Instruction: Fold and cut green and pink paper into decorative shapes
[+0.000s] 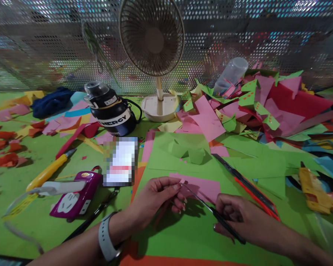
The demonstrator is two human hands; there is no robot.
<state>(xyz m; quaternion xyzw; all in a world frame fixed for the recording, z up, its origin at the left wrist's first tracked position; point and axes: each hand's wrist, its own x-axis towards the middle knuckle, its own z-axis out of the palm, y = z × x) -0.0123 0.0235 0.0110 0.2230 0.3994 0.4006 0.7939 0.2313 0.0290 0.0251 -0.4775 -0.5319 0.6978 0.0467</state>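
Note:
My right hand (235, 216) is closed around the black handles of a pair of scissors (222, 220). Their thin metal blades point left, to the fingertips of my left hand (163, 194). Thumb and forefinger of that left hand are pinched together at the blade tips; a small pink bit shows there, but what they hold is too small to make out. Just behind both hands, a pink paper strip (208, 187) lies on a stack of green paper sheets (166, 244). Folded green paper pieces (192, 154) rest further back on the stack.
An orange-and-black utility knife (252, 194) and yellow glue gun (313, 190) lie on the right. To the left are a phone (121, 162), purple device (74, 195), yellow pen-like tool (51, 170) and bottle (111, 109). Behind stand a fan (155, 40) and heaped paper scraps (266, 103).

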